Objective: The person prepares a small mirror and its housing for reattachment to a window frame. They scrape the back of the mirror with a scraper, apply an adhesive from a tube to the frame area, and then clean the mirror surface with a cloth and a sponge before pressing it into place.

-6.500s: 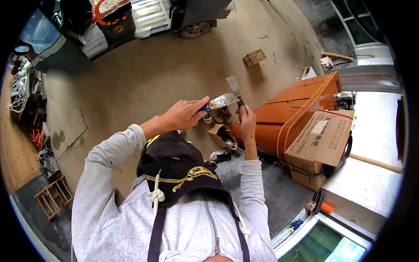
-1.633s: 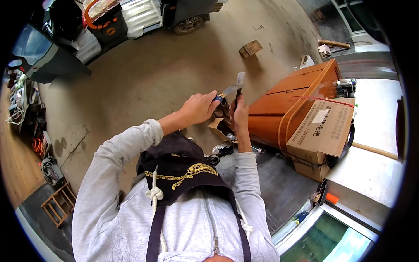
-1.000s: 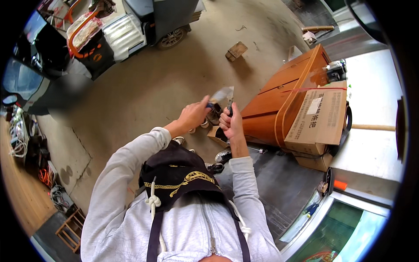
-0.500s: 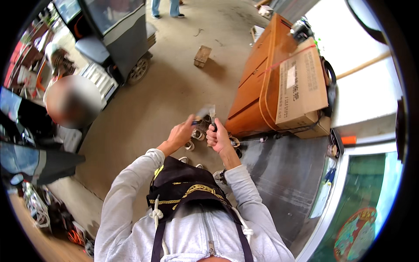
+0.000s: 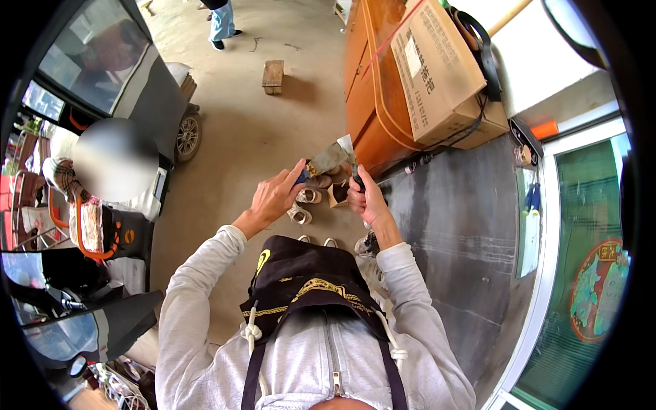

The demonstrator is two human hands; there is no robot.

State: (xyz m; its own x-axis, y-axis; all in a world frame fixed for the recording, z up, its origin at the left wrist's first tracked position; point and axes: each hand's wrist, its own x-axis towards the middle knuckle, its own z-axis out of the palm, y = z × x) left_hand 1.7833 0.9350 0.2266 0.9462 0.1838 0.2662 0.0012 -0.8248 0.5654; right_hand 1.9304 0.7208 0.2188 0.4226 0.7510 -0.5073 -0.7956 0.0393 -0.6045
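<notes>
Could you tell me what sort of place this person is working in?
Probably an open workshop yard or shopfront forecourt: a bare concrete floor, a small parked vehicle, and an orange cabinet with a cardboard box on top beside a glass door.

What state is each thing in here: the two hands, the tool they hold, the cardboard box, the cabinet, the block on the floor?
Left hand: raised, fingertips on the trowel's blade.
Right hand: closed around the trowel's dark handle.
Trowel: held up between both hands, blade dirty.
Cardboard box: closed, lying on the cabinet.
Orange wooden cabinet: shut, strapped.
Wooden block: lying alone on the concrete floor.
</notes>
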